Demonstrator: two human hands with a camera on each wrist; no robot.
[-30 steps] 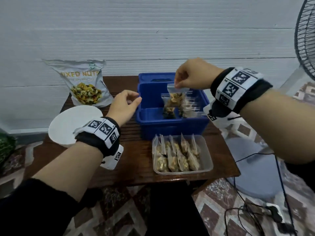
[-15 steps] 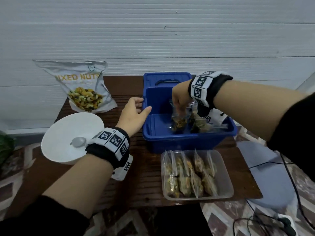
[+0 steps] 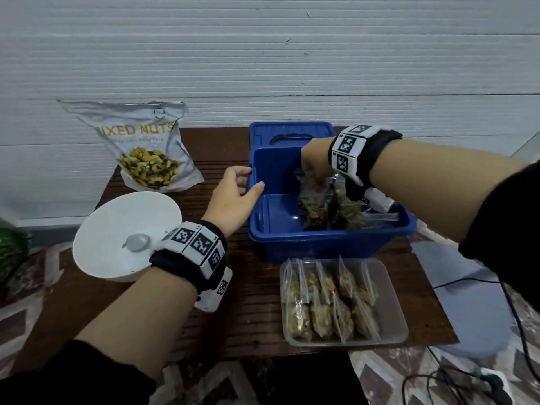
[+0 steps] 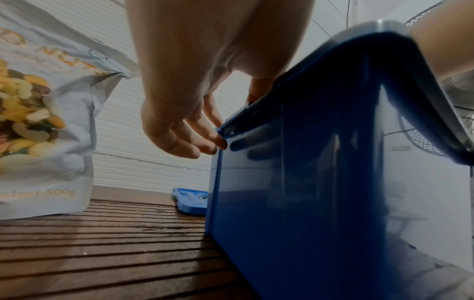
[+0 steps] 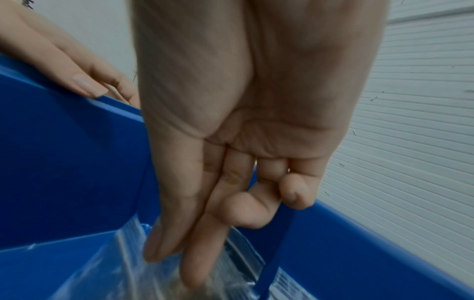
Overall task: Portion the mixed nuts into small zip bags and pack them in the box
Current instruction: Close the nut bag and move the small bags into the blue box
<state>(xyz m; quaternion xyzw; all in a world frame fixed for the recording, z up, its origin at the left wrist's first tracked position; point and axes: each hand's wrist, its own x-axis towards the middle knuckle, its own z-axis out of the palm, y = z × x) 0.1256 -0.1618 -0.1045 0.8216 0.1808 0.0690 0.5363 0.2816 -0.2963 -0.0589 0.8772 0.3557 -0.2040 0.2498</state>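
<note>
The brown slatted bench (image 3: pixel 251 314) carries everything, and the blue box (image 3: pixel 327 238) stands between the two hands with its blue lid (image 3: pixel 292 133) lying flat just beyond it. The left hand (image 3: pixel 233 197) rests on the box's near-left rim with relaxed fingers, thumb on the top edge and fingertips (image 4: pixel 220 142) against the outer wall, gripping nothing. To the outer side of that hand sits a white bowl (image 3: pixel 117 229) with a spoon (image 3: pixel 136 242) in it, and beyond the bowl stands the mixed nuts pouch (image 3: pixel 146 147). The right hand (image 3: pixel 315 165) reaches down inside the box and pinches the top of a filled zip bag (image 3: pixel 312 206), which stands upright on the box floor beside other filled bags (image 3: pixel 350 214) under the right wrist. Nearer the person than the box, a clear tray (image 3: pixel 391 325) holds more filled zip bags (image 3: pixel 330 302) standing in rows.
</note>
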